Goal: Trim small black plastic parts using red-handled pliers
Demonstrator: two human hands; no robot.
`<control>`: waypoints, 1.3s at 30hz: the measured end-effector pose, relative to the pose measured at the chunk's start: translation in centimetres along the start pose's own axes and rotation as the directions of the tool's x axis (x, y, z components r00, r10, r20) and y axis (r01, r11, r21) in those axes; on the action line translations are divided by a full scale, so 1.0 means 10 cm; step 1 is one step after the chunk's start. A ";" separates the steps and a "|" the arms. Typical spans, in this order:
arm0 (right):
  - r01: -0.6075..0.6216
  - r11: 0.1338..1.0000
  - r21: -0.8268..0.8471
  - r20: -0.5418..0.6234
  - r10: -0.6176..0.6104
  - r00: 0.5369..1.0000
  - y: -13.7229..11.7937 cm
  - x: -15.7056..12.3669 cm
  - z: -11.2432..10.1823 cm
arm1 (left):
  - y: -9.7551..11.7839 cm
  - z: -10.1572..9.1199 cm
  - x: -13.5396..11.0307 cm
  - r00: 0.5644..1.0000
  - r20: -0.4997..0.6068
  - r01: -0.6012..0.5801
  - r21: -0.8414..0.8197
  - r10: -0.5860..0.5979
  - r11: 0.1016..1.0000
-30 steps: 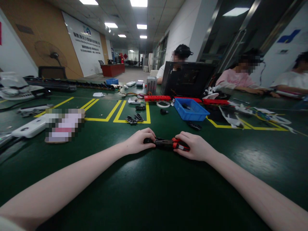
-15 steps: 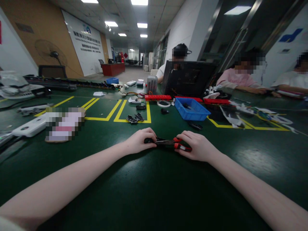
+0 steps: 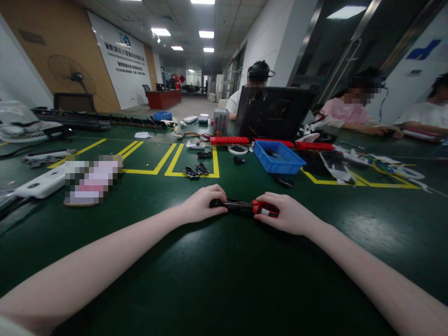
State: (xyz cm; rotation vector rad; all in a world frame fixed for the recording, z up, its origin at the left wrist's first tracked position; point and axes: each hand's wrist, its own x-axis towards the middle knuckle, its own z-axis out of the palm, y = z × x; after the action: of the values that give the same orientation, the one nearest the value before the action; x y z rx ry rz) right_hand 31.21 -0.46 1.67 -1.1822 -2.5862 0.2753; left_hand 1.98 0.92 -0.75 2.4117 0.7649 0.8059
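Observation:
My right hand (image 3: 285, 211) is closed around the red handles of a pair of pliers (image 3: 259, 207). The dark jaws point left toward my left hand (image 3: 205, 204). Between my left thumb and fingers I pinch a small black plastic part (image 3: 217, 203); my fingers cover much of it. The plier tips meet this part, though what exactly lies between the jaws is too dark to make out. Beyond my hands lie several black broken-looking pieces (image 3: 196, 171) and one more black piece (image 3: 283, 181) beside a blue bin (image 3: 279, 157).
On the green table (image 3: 224, 270), red power strips (image 3: 229, 140) run behind the blue bin. A white ring (image 3: 238, 150) and a small black piece (image 3: 239, 160) lie near it. A white power strip (image 3: 49, 181) sits at the left. Several people work across the table.
The plier handles have been squeezed closer together in my right hand. My left hand keeps its pinch on the black part. The view has shifted very slightly.

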 end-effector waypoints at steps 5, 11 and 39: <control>-0.013 0.999 -0.031 0.013 0.013 1.000 -0.03 -0.03 -0.02 | -0.01 0.00 0.00 1.000 0.000 -0.007 0.000 0.007 1.000; 0.060 0.979 -0.192 -0.088 -0.078 0.993 -0.06 -0.05 -0.02 | -0.01 0.00 0.00 1.000 0.010 0.006 0.000 -0.006 1.000; 0.118 0.974 -0.192 -0.118 -0.142 0.983 -0.04 -0.05 0.00 | -0.02 0.00 0.00 1.000 0.004 -0.014 -0.004 0.014 1.000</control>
State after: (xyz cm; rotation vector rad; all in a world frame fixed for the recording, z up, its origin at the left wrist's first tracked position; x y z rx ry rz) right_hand 31.25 -1.08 1.68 -1.0432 -2.6022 -0.0702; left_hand 1.93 1.07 -0.87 2.4174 0.7448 0.8066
